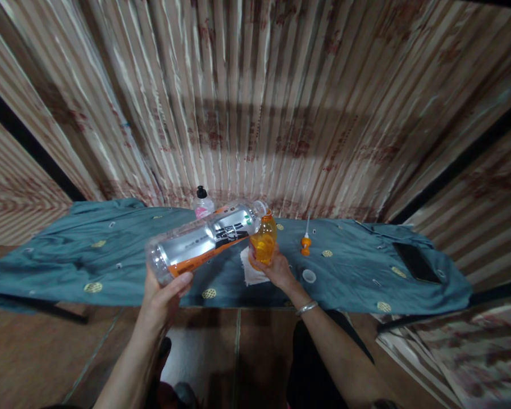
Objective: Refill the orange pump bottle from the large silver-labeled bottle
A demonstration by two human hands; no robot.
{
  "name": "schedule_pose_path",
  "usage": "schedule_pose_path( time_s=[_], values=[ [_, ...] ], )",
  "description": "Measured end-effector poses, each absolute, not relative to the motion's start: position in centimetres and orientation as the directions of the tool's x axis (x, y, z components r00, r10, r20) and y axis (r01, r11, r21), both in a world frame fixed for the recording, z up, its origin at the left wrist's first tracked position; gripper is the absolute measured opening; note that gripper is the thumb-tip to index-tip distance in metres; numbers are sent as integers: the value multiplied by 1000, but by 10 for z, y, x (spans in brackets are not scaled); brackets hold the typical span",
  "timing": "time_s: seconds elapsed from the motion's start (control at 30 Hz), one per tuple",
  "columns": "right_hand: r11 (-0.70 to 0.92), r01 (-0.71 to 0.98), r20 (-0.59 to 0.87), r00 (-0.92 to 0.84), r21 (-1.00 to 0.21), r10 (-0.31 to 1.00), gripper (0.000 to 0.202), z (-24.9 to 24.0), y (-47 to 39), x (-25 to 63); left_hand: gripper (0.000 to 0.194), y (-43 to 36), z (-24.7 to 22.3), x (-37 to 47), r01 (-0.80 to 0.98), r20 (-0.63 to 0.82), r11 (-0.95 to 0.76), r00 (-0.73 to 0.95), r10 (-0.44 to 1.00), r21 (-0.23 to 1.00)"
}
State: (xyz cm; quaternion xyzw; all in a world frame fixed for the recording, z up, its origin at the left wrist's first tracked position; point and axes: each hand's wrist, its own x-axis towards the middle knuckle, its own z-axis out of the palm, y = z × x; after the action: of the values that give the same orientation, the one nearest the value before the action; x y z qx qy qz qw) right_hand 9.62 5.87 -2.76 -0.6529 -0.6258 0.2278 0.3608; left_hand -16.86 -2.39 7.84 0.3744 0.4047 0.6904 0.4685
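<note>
My left hand (164, 295) is closed round the bottom end of a large clear plastic bottle (213, 237) with a silver and orange label. The bottle lies tilted, its open neck up against the mouth of a smaller orange see-through bottle (264, 238). My right hand (275, 267) grips that orange bottle round its lower part and keeps it upright. Under it a white cloth (251, 275) rests on the table. To the right are an orange pump top (305, 245) with a pale tube and a round white cap (309, 276). Whether liquid flows between the bottles I cannot tell.
A teal patterned cloth (123, 255) covers the long narrow table. Behind the large bottle stands a clear bottle with a black cap (201, 194). A dark flat phone-like object (416, 262) lies at the right end. A pleated curtain (255, 113) hangs close behind the table.
</note>
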Motion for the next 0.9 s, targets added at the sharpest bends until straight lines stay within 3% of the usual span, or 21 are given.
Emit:
schedule_pose_path(
  time_s=[0.27,0.43,0.6,0.9],
  values=[
    [-35,667,84,146,-744,986,62,-14,52,94,73,-36,79,-170,-388,41,-170,-320,947,906],
    [-54,654,74,166,-755,983,64,-9,49,92,83,-39,87,-164,-443,16,-156,-304,953,883],
    [-58,632,46,147,-772,988,60,-4,48,93,79,-39,90,-161,-467,76,-194,-260,963,863],
    [-87,601,22,171,-795,985,64,-8,52,97,91,-33,79,-167,-366,105,-198,-258,960,909]
  ],
)
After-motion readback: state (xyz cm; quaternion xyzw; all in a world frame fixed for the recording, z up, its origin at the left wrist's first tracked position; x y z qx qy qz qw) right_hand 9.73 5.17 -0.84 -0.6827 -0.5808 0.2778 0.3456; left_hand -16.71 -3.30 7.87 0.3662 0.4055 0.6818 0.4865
